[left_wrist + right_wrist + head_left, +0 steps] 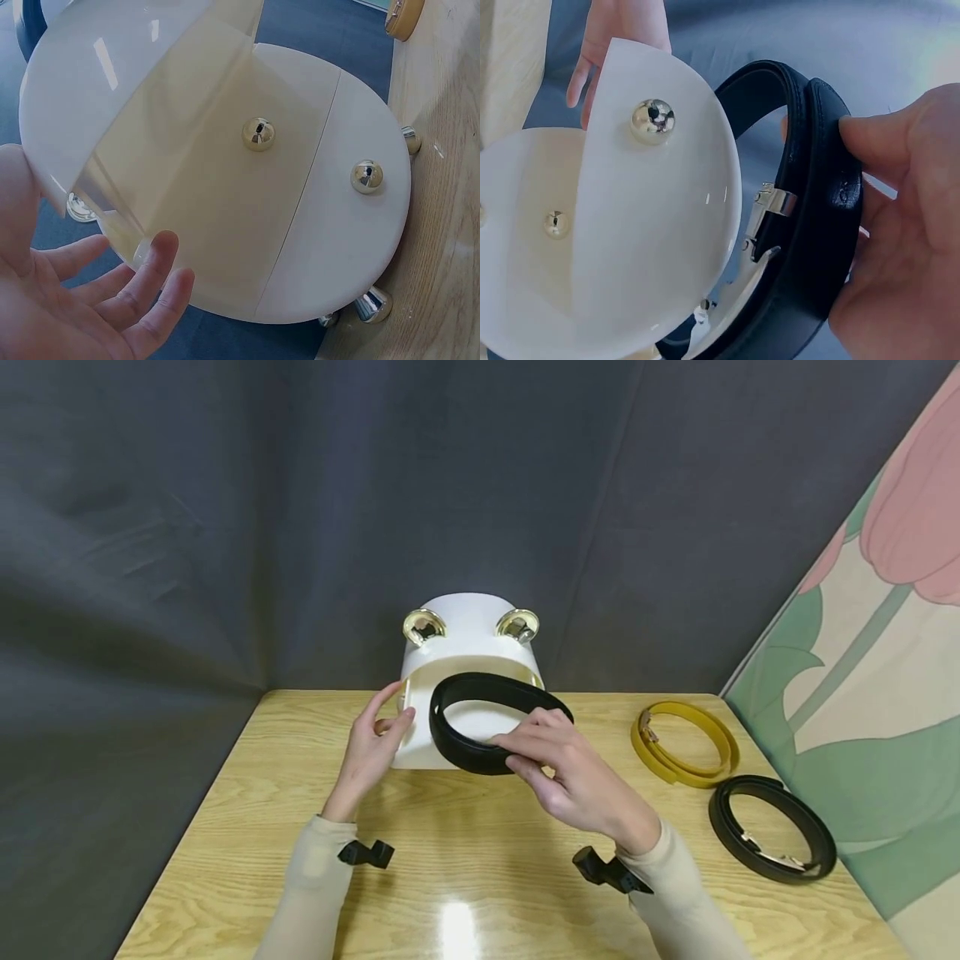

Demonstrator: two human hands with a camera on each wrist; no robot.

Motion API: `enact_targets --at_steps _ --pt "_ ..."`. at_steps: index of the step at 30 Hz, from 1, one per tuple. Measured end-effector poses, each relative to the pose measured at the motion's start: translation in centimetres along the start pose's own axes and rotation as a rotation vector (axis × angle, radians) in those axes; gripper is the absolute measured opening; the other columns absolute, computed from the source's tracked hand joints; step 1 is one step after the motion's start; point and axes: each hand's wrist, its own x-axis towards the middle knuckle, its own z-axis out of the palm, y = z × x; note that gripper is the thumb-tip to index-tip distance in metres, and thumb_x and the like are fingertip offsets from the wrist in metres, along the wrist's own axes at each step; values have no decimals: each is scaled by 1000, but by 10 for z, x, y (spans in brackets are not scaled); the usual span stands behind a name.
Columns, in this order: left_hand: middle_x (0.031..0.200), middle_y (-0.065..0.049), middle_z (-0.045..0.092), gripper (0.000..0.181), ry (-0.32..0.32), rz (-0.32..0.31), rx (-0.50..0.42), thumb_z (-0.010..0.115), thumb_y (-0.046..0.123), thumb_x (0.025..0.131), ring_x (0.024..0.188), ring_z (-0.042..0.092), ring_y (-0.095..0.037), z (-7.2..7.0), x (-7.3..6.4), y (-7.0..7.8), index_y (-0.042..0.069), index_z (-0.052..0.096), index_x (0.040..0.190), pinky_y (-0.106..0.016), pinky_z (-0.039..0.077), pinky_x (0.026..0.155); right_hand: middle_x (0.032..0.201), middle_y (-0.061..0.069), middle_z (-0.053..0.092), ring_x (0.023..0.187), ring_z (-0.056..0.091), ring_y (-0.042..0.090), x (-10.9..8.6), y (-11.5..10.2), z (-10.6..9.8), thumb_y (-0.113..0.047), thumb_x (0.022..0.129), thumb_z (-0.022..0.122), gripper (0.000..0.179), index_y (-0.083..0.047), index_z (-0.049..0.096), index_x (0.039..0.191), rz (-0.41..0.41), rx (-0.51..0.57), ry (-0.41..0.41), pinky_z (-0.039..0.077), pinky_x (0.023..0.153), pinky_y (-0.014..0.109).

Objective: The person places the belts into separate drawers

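Coiled black belt (467,757), one side pinched in right grip (573,772), loop before white container (471,625), left grip (372,745) loosely spread

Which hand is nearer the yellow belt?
Right. The right hand, holding a black belt, is left of the yellow belt; the left hand is farther left, at the white container's left side.

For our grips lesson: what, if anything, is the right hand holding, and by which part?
The right hand holds the coiled black belt by its near right side.
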Motion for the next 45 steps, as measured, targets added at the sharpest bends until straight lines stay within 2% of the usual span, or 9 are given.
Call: enact_targets --at_steps 9,16,20,22,27,30,34,41,45 --pt "96 -15 72 56 9 -15 11 65 26 107 67 60 -7 -1 -1 1 24 49 160 -22 42 53 98 -6 78 94 57 10 12 7 -1 -1 96 70 29 -8 80 122 59 51 -35 45 87 31" --pt "78 1 63 56 7 -5 20 64 28 107 60 52 -6 -2 0 -1 25 48 161 -22 37 51 100 -5 78 96 58 10 22 12 0 -7 100 70 28 -11 79 126 123 76 -50 47 85 31" --pt "65 4 50 55 -5 6 17 64 28 107 52 40 -6 -2 -1 -1 26 48 160 -22 32 48 101 -4 78 95 60 10 25 15 2 -8 100 70 28 -11 80 126 122 89 -49 48 83 30" --pt "65 5 51 55 -7 9 18 64 28 108 51 40 -7 -1 -1 -2 27 48 160 -23 32 47 100 -4 77 94 60 10 26 16 2 -7 99 70 28 -11 80 126 115 106 -46 48 81 29" --pt "75 0 57 55 0 10 27 64 27 108 55 44 -8 -2 -1 -1 27 48 160 -22 34 48 101 -4 78 94 61 10 30 20 2 -7 100 70 28 -12 80 126 137 173 -50 50 83 29" --pt "92 -5 62 55 2 10 32 64 27 108 60 48 -8 -2 0 -1 26 48 161 -22 35 50 105 -3 80 96 63 11 34 22 0 -7 101 69 28 -11 79 126 160 217 -53 50 86 29" --pt "111 -11 64 56 9 7 32 64 26 108 67 54 -7 -2 0 -1 24 48 161 -22 38 52 108 0 82 92 61 12 38 26 -1 -7 101 70 27 -9 79 126 191 254 -52 49 81 28" --pt "113 -18 67 55 19 -8 20 65 24 107 71 59 -5 0 1 1 22 50 160 -22 39 54 107 3 81 94 64 13 41 33 2 -8 99 75 25 -7 80 124 304 279 -78 50 78 27" --pt "118 -21 69 55 19 -8 21 65 24 107 72 60 -4 0 1 1 22 50 160 -22 40 54 105 4 81 95 64 14 41 36 4 -8 98 76 25 -6 80 123 323 290 -77 50 78 28"
